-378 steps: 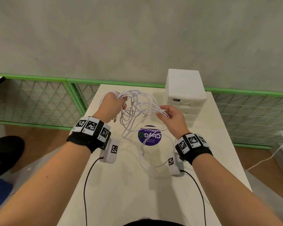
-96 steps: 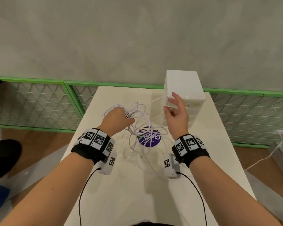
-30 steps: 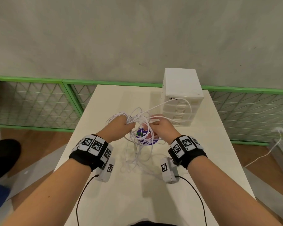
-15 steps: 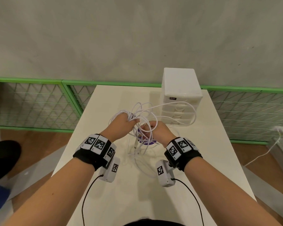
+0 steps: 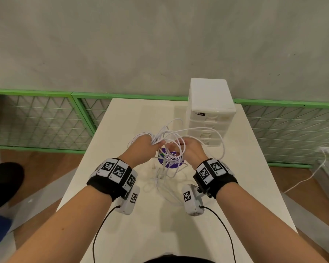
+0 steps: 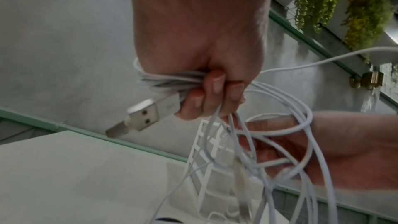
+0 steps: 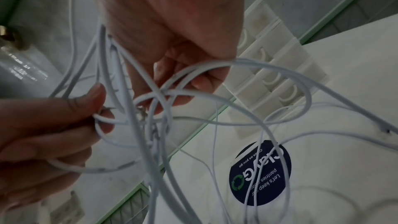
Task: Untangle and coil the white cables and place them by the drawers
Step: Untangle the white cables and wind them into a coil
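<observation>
Left hand [image 6: 200, 57] is fisted round a bunch of white cables [image 5: 171, 137] and a USB plug [image 6: 143, 113], up over the table [image 5: 160, 224] near the drawers [image 5: 210, 111]. Right hand [image 7: 183, 40] seems to pinch one strand. They're light, floppy, snag-prone, so grab by the plugs.

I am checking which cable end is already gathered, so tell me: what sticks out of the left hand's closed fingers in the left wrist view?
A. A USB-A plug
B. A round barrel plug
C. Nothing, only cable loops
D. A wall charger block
A: in the left wrist view a flat metal USB-A plug juts out from the left hand, which grips a bundle of the white cables.
</observation>
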